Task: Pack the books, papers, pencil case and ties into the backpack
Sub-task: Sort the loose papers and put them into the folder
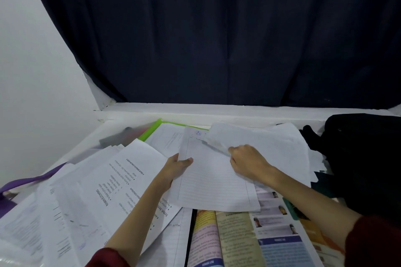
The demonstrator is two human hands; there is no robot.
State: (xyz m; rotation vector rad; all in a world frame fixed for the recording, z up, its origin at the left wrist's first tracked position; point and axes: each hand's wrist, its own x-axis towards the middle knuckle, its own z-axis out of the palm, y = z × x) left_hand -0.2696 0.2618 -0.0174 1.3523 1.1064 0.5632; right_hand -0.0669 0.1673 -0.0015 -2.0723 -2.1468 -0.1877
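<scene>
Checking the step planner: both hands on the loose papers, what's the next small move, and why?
Probably draw the sheets together into one stack. The left hand pinches the lined sheet at its edge, the right hand grips crumpled papers beside it, and the black backpack lies at the right; its opening isn't visible.

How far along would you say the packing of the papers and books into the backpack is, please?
Early stage; nothing looks packed yet. The black fabric backpack sits at the right edge. In hand: the left hand pinches a white lined paper sheet, and the right hand grips a crumpled white paper bundle. Left: the printed white sheets, the open colourful textbook and the translucent green-edged pouch remain on the desk.
</scene>
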